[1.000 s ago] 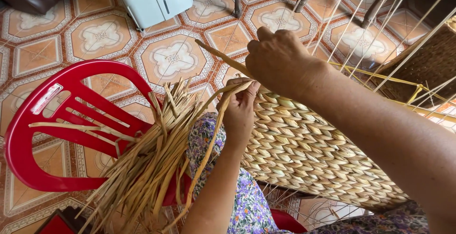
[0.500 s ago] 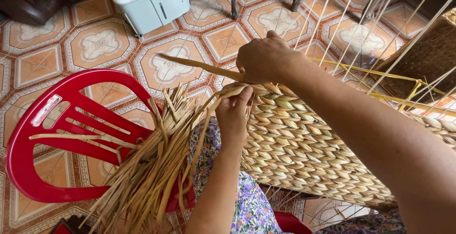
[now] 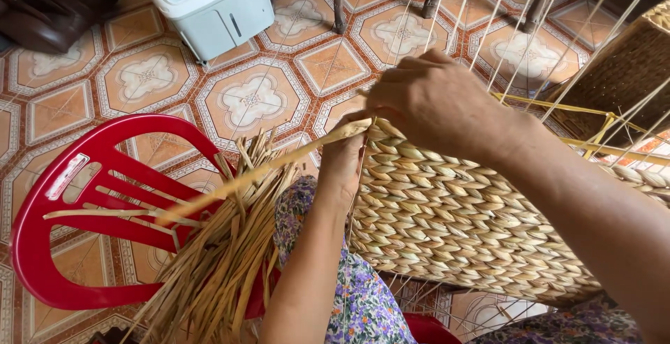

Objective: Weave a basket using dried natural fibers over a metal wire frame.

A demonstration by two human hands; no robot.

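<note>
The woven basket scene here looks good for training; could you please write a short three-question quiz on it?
1. True or false: the right hand rests at the top edge of the woven basket.
2. Which colour is the plastic chair under the bundle of dried strands? A. blue B. red C. green
3. Fill in: the left hand holds a long flat ___ that runs out to the left over the bundle.

Key:
1. True.
2. B, red.
3. Strand.
</note>
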